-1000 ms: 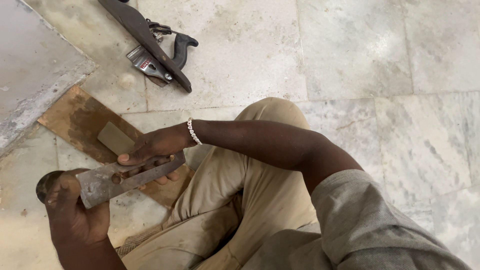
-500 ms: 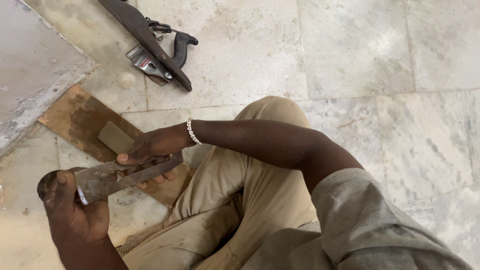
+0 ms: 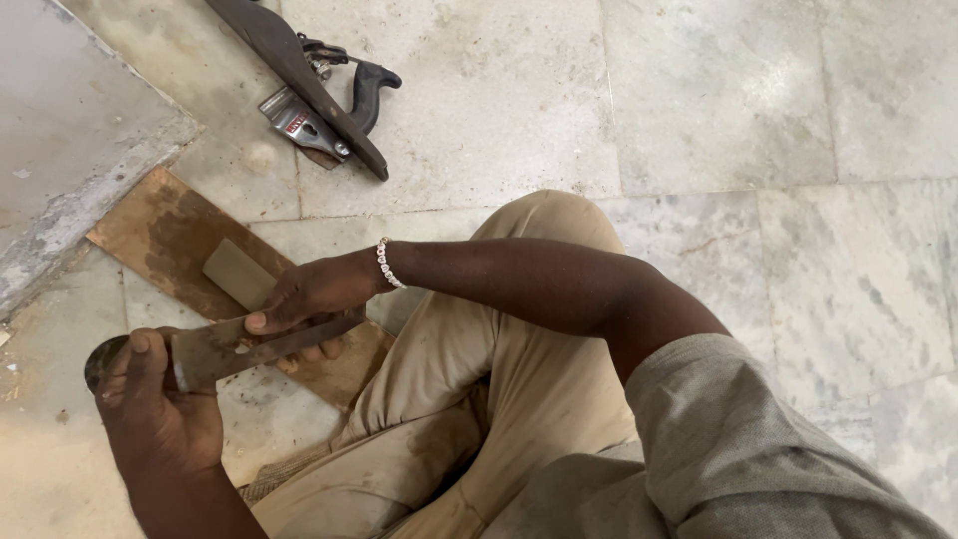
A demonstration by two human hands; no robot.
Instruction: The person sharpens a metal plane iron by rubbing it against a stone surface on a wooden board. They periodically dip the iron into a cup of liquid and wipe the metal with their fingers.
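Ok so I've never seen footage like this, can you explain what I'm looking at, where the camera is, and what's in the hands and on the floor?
There is no machine here: a person is sitting on a pale stone tile floor, and the single camera is worn on their head, looking down over their own arms and bent knee.

The left hand holds one end of a flat, worn metal blade, with the thumb on top. The right hand, which has a beaded bracelet at the wrist, rests its fingers on the blade's other end.

Just beyond the hands, a grey rectangular stone block lies on a brown wooden board. Farther away, a hand plane with a dark handle lies on its side on the tiles.
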